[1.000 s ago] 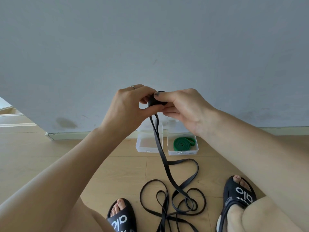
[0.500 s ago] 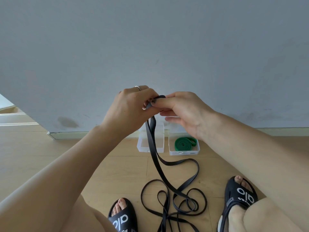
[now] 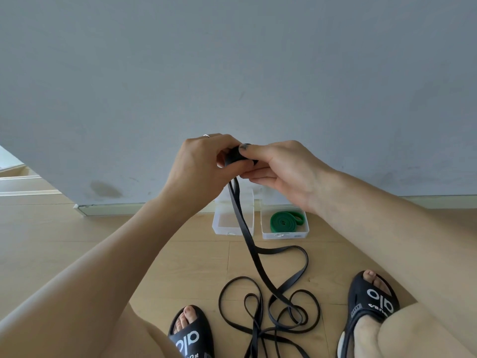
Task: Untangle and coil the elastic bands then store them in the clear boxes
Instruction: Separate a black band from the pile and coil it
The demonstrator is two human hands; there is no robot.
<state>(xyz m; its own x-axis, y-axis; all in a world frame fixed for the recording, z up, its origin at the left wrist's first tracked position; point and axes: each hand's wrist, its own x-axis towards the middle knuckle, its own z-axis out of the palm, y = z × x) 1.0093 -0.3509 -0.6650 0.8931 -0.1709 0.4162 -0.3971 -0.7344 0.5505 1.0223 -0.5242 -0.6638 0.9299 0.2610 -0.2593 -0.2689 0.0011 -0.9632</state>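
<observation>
Now both hands, left [image 3: 198,166] and right [image 3: 281,169], pinch small, seemingly coiled black band [image 3: 233,156]

Both hands, left hand [image 3: 198,164] and right hand [image 3: 278,169], gripped a small coil of the black band [image 3: 238,155]. Its loose length (still looped) trailed onto the floor [image 3: 77,241] before two clear boxes [image 3: 215,223]; one held a green band [image 3: 284,222].

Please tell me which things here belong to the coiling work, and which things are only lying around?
Part of the job:
black band, its start coiled in the grip of left hand and right hand
green band, coiled in the right box
left box

Only around:
sandals
wall
floor
</observation>
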